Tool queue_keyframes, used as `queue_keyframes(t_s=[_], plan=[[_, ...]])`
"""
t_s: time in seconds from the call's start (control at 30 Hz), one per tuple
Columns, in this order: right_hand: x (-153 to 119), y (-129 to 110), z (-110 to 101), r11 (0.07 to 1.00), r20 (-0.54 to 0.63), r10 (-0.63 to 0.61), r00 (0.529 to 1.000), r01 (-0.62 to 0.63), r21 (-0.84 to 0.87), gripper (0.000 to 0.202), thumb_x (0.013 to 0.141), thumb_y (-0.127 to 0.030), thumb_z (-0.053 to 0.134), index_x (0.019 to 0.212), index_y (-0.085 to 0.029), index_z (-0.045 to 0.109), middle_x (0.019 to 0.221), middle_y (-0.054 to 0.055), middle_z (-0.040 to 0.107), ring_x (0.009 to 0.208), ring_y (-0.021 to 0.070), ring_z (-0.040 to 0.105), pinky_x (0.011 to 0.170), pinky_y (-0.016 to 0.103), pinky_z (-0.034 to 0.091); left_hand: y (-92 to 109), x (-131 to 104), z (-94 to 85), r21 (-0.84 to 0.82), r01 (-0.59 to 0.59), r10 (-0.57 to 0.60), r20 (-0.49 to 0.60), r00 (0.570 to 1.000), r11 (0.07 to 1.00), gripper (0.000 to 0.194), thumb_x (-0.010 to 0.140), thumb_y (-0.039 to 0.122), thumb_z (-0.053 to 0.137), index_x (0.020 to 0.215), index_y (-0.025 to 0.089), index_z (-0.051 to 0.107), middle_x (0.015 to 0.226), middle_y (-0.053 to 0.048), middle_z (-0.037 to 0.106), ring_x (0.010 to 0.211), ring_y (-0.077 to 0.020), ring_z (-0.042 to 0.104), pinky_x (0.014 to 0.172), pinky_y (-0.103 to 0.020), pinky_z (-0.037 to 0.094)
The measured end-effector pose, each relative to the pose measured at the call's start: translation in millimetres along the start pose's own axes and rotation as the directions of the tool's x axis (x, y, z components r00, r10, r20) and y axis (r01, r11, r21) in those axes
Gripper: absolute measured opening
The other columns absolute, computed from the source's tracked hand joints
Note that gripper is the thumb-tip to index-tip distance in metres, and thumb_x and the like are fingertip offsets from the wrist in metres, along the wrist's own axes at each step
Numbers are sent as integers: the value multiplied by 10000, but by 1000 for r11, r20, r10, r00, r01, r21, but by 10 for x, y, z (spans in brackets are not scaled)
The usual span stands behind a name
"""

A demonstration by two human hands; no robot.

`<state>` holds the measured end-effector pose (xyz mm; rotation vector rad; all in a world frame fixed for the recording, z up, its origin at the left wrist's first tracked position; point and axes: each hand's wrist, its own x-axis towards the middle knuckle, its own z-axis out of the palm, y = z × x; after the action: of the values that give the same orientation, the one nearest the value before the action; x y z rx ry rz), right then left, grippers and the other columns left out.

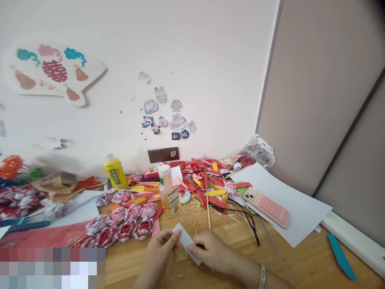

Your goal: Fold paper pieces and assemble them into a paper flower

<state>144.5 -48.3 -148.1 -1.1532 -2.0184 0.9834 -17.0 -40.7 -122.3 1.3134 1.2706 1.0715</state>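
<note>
Low in the middle of the head view, a narrow strip of white paper [187, 241] is held slantwise between both hands. My left hand [164, 247] pinches its upper left part between thumb and fingers. Farther down its right edge, my right hand [212, 251] grips it, thumb on top. A thin wooden stick [208, 208] runs behind my right hand; whether the fingers touch it is hidden. Left of my hands, several red, pink and white paper roses [126, 229] lie in rows. Just beyond stands a clear bottle with a white cap [169, 196].
Folded red, pink and yellow paper strips [195, 172] are heaped along the wall. A yellow bottle [114, 172] stands left of them. Rightward, a pink phone [267, 206] rests on white sheets [309, 208], near thin wires [275, 245] and a teal blade-shaped object [341, 257].
</note>
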Motion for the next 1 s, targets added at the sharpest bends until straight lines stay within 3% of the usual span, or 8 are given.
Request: queue_keyframes(t_s=[0.17, 0.6, 1.0], plan=[[0, -18, 3, 984, 47, 57, 997, -64, 168, 256, 816, -287, 432, 661, -127, 558, 561, -28, 481, 495, 76, 424, 448, 163, 283, 3, -10, 18, -38, 6, -6, 20, 1000, 999, 363, 589, 496, 624, 446, 179, 519, 398, 55, 476, 415, -96, 431, 474, -212, 348], [-22, -43, 44, 962, 40, 17, 999, -28, 273, 479, 853, -501, 345, 743, -108, 596, 626, 21, 567, 536, 97, 490, 507, 185, 364, -85, -31, 84, -74, -13, 29, 218, 975, 997, 357, 616, 498, 628, 499, 168, 558, 436, 23, 562, 424, -121, 514, 452, -217, 392], [23, 55, 73, 990, 10, -72, 997, 70, 124, 517, 869, -501, 313, 635, -123, 576, 497, -28, 460, 471, 78, 444, 473, 163, 321, -305, -11, 78, -55, -72, 85, 287, 954, 996, 318, 716, 479, 558, 646, 171, 524, 525, 31, 558, 449, -115, 523, 441, -211, 409]])
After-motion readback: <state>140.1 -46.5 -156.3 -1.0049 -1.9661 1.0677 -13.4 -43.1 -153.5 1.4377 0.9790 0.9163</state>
